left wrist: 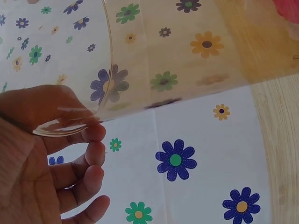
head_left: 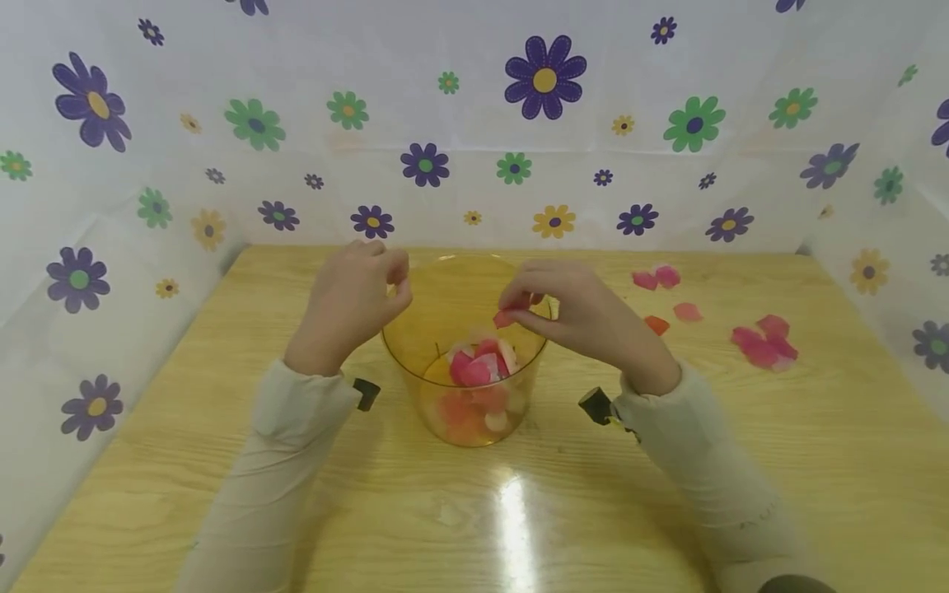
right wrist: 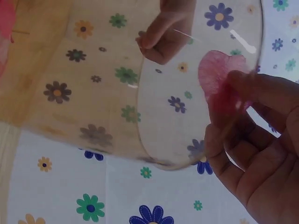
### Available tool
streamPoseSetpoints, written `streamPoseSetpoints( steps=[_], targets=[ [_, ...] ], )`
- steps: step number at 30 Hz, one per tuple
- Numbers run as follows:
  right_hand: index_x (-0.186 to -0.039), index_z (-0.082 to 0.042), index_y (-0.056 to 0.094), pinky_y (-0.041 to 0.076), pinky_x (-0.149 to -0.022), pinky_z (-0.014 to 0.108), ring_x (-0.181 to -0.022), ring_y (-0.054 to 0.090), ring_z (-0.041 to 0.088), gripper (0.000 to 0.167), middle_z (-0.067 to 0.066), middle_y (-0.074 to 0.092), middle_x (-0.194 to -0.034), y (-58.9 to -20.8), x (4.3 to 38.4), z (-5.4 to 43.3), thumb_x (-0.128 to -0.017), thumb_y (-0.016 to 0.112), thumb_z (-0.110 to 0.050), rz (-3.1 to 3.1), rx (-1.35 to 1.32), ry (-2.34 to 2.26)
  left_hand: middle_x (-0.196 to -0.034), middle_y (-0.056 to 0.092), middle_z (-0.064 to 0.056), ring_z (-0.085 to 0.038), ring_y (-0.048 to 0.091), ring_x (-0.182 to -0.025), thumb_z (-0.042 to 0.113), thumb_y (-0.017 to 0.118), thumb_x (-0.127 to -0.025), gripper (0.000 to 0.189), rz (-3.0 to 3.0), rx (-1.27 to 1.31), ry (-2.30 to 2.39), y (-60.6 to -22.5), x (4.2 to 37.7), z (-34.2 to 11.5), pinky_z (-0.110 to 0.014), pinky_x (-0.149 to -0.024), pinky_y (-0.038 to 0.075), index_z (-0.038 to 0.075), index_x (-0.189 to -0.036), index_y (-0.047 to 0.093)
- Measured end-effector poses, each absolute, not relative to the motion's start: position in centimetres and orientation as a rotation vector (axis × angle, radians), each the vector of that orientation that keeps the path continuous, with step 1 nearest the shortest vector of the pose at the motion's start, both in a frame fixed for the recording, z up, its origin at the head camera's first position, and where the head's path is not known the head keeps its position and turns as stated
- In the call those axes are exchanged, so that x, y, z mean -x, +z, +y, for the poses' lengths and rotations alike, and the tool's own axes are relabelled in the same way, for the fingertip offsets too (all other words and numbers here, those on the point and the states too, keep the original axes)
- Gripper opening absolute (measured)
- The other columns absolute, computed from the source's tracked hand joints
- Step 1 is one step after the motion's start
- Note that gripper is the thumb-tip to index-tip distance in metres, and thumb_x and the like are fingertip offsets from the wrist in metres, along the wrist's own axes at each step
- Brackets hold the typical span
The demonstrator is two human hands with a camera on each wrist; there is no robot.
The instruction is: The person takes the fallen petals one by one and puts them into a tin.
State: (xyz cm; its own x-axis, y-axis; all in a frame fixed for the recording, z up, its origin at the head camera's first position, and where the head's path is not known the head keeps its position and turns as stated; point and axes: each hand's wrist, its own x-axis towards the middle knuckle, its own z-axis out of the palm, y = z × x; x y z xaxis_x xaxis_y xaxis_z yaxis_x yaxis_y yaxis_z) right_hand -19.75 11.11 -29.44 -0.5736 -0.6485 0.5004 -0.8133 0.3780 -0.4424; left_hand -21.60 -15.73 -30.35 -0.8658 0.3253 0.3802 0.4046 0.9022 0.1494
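A clear amber plastic bucket [head_left: 474, 428] stands on the table, with pink, red and pale petals [head_left: 478, 366] inside. At its right rim, the right hand [head_left: 574, 313] pinches a pink petal [right wrist: 219, 77] between thumb and fingertips, over the opening. The left hand [head_left: 352, 301] is at the left rim, fingers curled and thumb near the index fingertip. No petal shows between them. In the left wrist view the bucket's rim [left wrist: 110, 56] crosses in front of that hand.
Loose petals lie right of the bucket: a pink pair [head_left: 656, 277], an orange-red petal [head_left: 656, 325], a lone pink petal [head_left: 688, 312] and a pink cluster [head_left: 767, 342]. A flower-print cloth [head_left: 460, 99] surrounds the wooden table [head_left: 445, 527] at back and sides.
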Motion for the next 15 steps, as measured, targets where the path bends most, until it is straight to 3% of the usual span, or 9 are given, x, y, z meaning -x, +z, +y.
streamPoseSetpoints(
  steps=[8, 15],
  targets=[
    [-0.091, -0.009, 0.067, 0.05, -0.073, 0.024, -0.079, 0.057, 0.01, 0.009, -0.001, 0.066, -0.088, -30.4, 20.4, 10.3, -0.083, 0.068, -0.007, -2.537, -1.31, 0.917, -0.07, 0.053, -0.007, -0.025, 0.045, -0.068, 0.009, 0.052, -0.079, 0.009, -2.723, 0.556, -0.353, -30.2, 21.5, -15.3, -0.034, -0.064, 0.037, 0.008, -0.072, 0.055],
    [-0.09, -0.006, 0.066, 0.05, -0.076, 0.026, -0.081, 0.057, 0.012, 0.011, 0.001, 0.066, -0.087, -29.0, 19.6, 13.2, -0.08, 0.07, -0.003, -2.379, -1.233, 0.909, -0.072, 0.054, -0.008, -0.025, 0.046, -0.07, 0.009, 0.052, -0.079, 0.008, -2.736, 0.537, -0.372, -30.0, 21.3, -15.5, -0.034, -0.065, 0.037, 0.008, -0.072, 0.055]
  ],
)
